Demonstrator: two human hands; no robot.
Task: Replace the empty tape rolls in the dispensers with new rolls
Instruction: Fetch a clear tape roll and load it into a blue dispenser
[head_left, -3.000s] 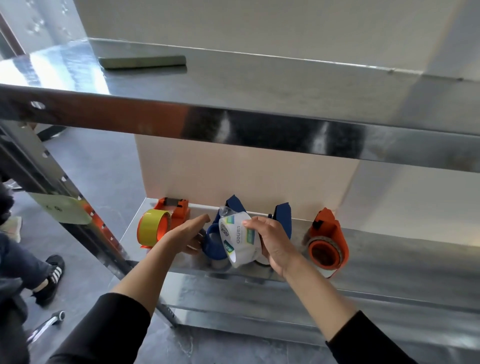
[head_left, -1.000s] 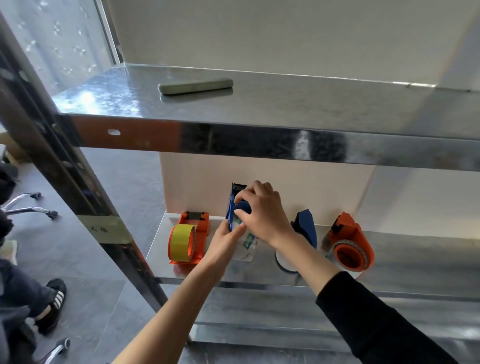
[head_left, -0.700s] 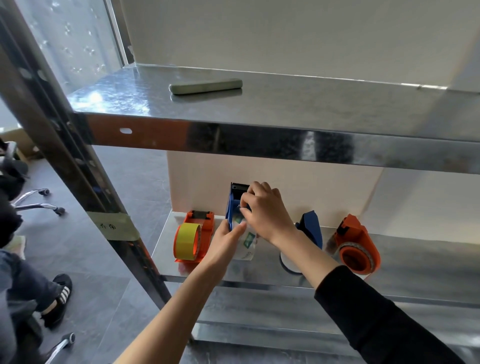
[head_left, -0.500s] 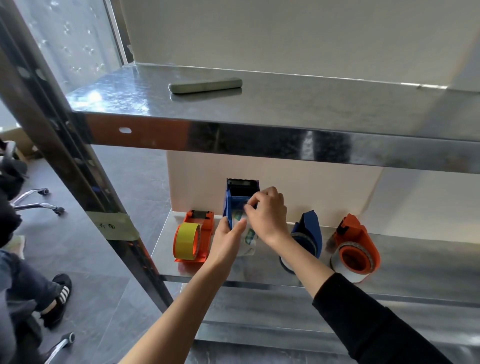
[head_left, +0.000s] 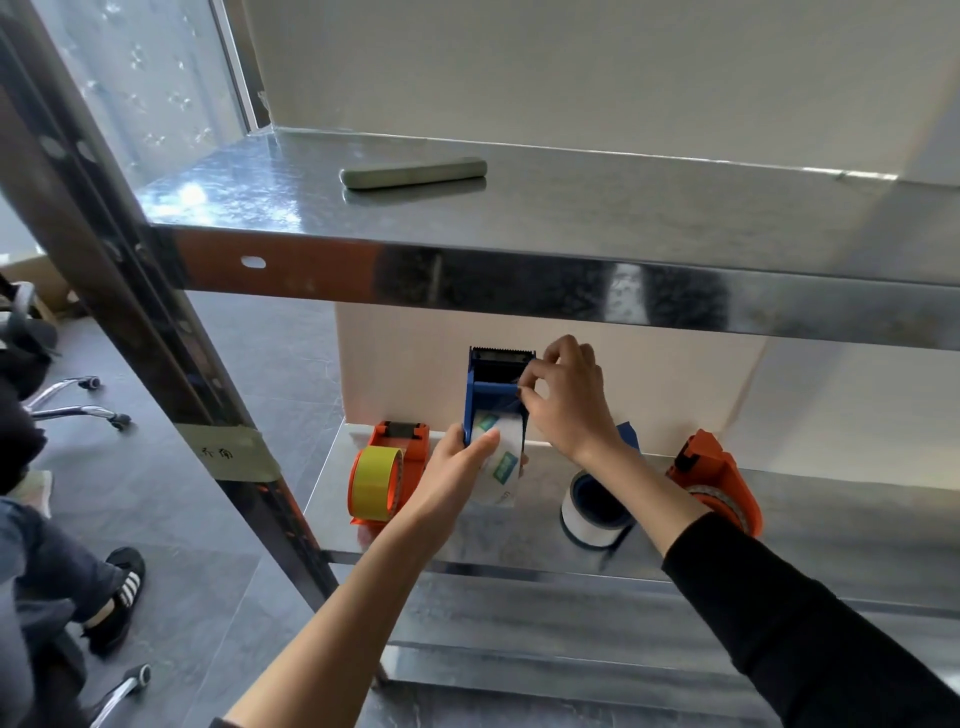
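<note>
— Where is the blue dispenser (head_left: 496, 395)?

— I see it held upright over the lower shelf (head_left: 831, 525), cutter teeth on top. My left hand (head_left: 457, 473) grips its lower part, with the thumb across the white roll (head_left: 501, 462) with green labels that sits in it. I cannot tell whether the roll is fully seated.

— And your right hand (head_left: 563, 405)?

— At the dispenser's right side. Thumb and forefinger pinch the end of its crossbar, and the other fingers are loosely curled above.

— What is around it?

— Left of it stands an orange dispenser with yellow tape (head_left: 387, 470). Right of it is a second blue dispenser (head_left: 595, 506), partly behind my wrist, then another orange dispenser (head_left: 717, 483). Above it, a grey-green bar (head_left: 413, 172) lies on the upper shelf (head_left: 623, 208).
</note>
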